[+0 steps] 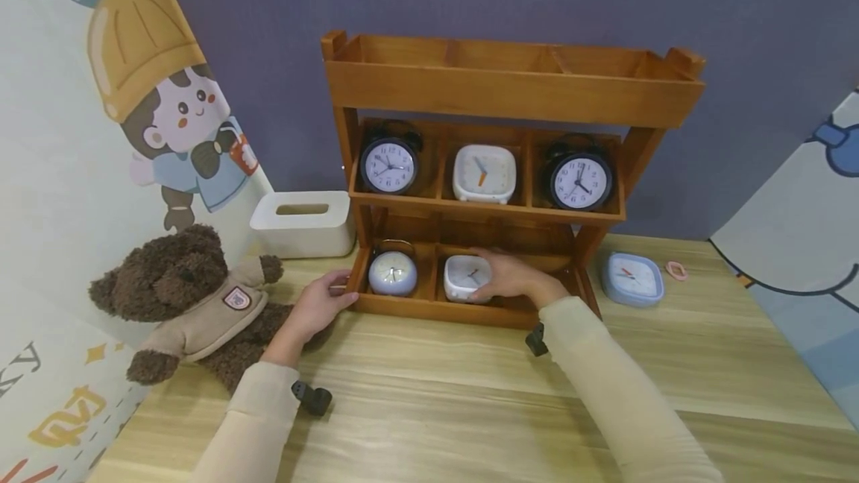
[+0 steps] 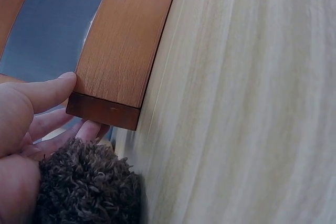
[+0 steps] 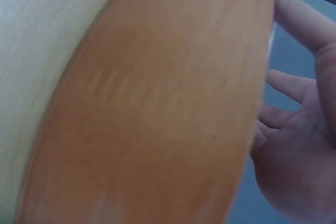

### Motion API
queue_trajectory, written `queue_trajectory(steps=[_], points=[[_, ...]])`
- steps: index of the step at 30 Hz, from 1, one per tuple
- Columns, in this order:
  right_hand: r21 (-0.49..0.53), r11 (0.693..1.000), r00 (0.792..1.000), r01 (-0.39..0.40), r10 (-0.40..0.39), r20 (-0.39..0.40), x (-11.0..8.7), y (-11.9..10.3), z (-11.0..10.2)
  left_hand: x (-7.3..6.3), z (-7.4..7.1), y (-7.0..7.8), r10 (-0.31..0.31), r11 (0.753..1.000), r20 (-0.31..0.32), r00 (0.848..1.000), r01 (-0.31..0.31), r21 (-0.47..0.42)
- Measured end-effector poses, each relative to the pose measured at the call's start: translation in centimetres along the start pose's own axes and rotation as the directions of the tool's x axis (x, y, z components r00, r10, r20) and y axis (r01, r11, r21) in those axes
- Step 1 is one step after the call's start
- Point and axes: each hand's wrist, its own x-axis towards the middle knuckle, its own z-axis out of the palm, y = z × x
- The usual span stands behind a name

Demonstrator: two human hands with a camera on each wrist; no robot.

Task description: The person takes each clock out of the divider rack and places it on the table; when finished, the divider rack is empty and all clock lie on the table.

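Note:
In the head view my right hand [image 1: 513, 275] grips the right side of a small white alarm clock [image 1: 463, 274] in the bottom tier's middle compartment. In the right wrist view that hand [image 3: 294, 114] is partly behind the front board, and the clock is hidden. My left hand [image 1: 318, 309] holds the bottom left front corner of the brown wooden shelf [image 1: 429, 309]. Its thumb [image 2: 52, 88] lies at the front board's edge in the left wrist view, with the other fingers round the end. A round lavender alarm clock [image 1: 393, 273] sits in the bottom left compartment.
The middle tier holds two black alarm clocks [image 1: 389, 165] and a white clock [image 1: 485, 173]. A blue clock [image 1: 633, 279] and a pink ring-like piece [image 1: 676, 270] lie right of the shelf. At left are a teddy bear [image 1: 215, 311] and a white tissue box [image 1: 302, 233].

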Motion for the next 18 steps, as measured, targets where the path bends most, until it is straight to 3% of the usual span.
queue_trajectory(steps=[10, 18], points=[[-0.060, 0.998, 0.999, 0.020, -0.019, 0.026, 0.27, 0.07, 0.47, -0.07, -0.04, 0.00, -0.004, 1.000, 0.005, 1.000, 0.004, -0.011], [-0.063, 0.995, 0.994, 0.083, -0.086, -0.061, 0.39, 0.64, 1.02, -0.04, 0.01, 0.02, -0.002, 1.000, 0.000, 1.000, 0.002, -0.011]])
